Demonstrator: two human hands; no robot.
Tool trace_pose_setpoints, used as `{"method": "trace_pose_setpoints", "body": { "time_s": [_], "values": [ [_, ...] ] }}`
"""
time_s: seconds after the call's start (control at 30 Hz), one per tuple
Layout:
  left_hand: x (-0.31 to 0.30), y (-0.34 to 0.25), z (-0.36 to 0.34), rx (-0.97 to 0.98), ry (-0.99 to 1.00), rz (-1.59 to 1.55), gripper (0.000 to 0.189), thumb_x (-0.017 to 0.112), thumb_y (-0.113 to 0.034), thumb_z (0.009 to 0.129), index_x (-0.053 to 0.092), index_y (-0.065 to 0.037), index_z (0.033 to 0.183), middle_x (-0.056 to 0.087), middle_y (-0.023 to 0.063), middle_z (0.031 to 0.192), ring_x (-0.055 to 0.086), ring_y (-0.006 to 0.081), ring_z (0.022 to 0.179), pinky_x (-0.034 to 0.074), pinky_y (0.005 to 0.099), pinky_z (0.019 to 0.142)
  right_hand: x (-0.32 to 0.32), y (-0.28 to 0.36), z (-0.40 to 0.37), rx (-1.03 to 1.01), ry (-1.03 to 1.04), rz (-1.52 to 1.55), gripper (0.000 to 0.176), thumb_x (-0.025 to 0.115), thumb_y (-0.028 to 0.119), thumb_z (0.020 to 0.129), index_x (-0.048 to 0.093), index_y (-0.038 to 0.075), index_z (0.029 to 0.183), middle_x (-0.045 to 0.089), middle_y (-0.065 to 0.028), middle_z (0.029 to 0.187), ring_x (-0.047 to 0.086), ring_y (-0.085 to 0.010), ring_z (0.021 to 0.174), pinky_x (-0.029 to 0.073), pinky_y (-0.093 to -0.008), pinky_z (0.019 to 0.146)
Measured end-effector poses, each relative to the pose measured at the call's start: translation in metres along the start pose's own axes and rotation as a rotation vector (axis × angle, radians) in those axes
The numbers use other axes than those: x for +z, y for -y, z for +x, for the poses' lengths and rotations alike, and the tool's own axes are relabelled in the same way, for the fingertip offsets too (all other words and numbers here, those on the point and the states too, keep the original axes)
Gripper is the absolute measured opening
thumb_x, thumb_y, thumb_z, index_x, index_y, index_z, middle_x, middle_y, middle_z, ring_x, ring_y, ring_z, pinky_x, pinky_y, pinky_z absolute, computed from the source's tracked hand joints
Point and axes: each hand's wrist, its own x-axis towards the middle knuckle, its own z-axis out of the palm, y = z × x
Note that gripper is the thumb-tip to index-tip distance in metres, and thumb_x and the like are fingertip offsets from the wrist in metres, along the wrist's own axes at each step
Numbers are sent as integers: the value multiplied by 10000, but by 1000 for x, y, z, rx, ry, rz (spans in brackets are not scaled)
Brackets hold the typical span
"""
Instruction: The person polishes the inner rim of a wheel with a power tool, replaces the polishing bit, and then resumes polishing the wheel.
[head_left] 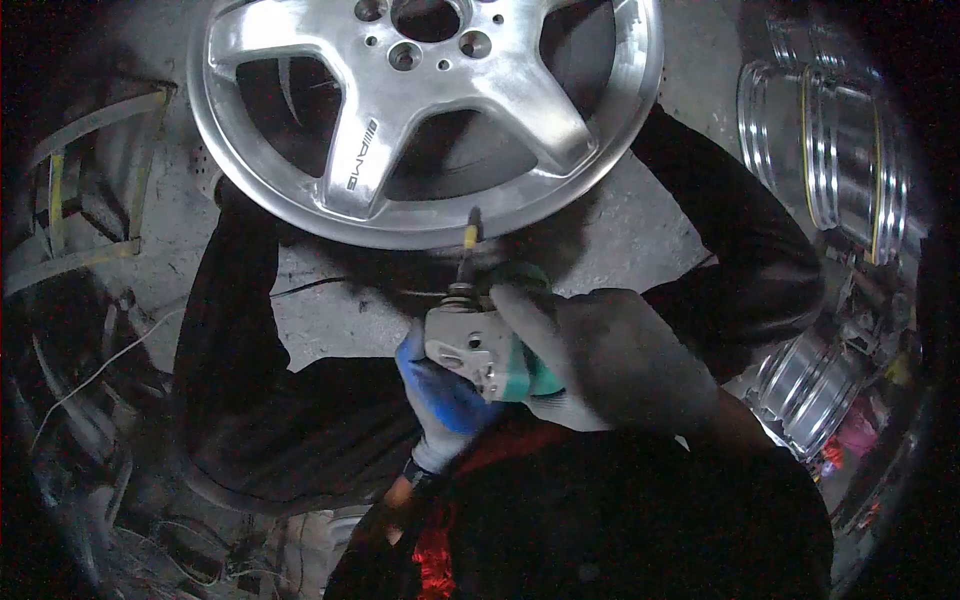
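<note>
A bare metal five-spoke alloy wheel (372, 226) lies face up in front of me, with "AMG" lettering on one spoke. I hold a green and grey grinder (470, 340) between both hands, its narrow spindle pointing away from me. The dark, yellow-banded bit (472, 232) at its tip overlaps the wheel's near rim in this view. My left hand (440, 400), in a grey glove with blue on it, is closed around the grey head from below left. My right hand (610, 355), in a grey glove, wraps the green body from the right.
My dark-trousered legs (235, 400) spread either side of the wheel on the grey concrete floor (640, 250). Shiny wheel barrels (835, 150) stand at right, with another rim (810, 390) lower down. A taped frame-like part (100, 190) is at left. A thin cable (120, 350) crosses the floor.
</note>
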Motion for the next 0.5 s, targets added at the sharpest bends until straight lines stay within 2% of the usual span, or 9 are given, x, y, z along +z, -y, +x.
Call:
{"method": "trace_pose_setpoints", "body": {
  "time_s": [0.03,0.07,0.13,0.17,0.23,0.27,0.33,0.37,0.5],
  "values": [
    [5,-3,5,-154,75,-368,282,571,-207,1017,585,-71,1264,648,72,1219,656,167,1072,547,353,944,-4,0,-1,25,10,59,796,809,265,737,531,-101,1387,687,-223,962,715,-326,893,573,-474,775],
    [5,-1,4,-153,75,-369,282,571,-207,1017,585,-71,1264,648,72,1219,656,167,1072,547,353,944,-6,0,-1,49,20,117,799,820,259,731,535,-102,1384,682,-228,970,710,-324,910,571,-468,782],
    [1,4,-1,297,25,382,298,523,-257,1044,583,-88,1282,649,83,1228,641,170,1117,530,341,966,2,2,8,-16,-48,84,769,798,252,748,541,-100,1381,689,-216,940,714,-321,863,577,-464,750],
    [-3,4,-4,300,21,385,298,523,-257,1044,583,-88,1282,649,83,1228,641,170,1117,530,341,966,8,3,14,-75,-118,51,739,775,246,766,547,-99,1378,695,-204,910,718,-319,816,582,-460,719],
    [-12,0,-10,424,-137,739,407,616,-178,1000,502,-55,1372,612,114,1289,611,197,1185,514,355,1019,17,5,28,-122,-85,1,725,753,246,778,546,-98,1380,699,-187,870,716,-317,760,578,-458,669],
    [-15,-3,-12,421,-139,742,407,616,-178,1000,502,-55,1372,612,114,1289,611,197,1185,514,355,1019,22,6,34,-165,-54,-53,711,732,247,790,546,-98,1383,703,-170,830,715,-315,703,574,-457,619],
    [-15,-9,-14,647,-162,876,664,730,-51,898,371,-32,1456,491,159,1464,542,265,1320,460,443,1134,31,7,45,-202,-110,-48,702,715,251,796,548,-98,1381,692,-142,781,695,-313,640,557,-457,570],
    [-20,-1,-16,513,-306,545,543,621,-146,998,378,-48,1474,491,136,1478,542,269,1327,450,454,1150,32,7,47,-239,-165,-46,693,699,255,802,551,-99,1380,680,-114,731,676,-310,577,540,-457,521],
    [-18,9,-10,466,-315,606,440,499,-250,1076,402,-71,1466,517,112,1467,546,260,1325,464,453,1137,18,3,33,-179,-79,-10,729,737,251,781,538,-100,1389,695,-163,809,716,-334,717,572,-463,614]
  ]
}}
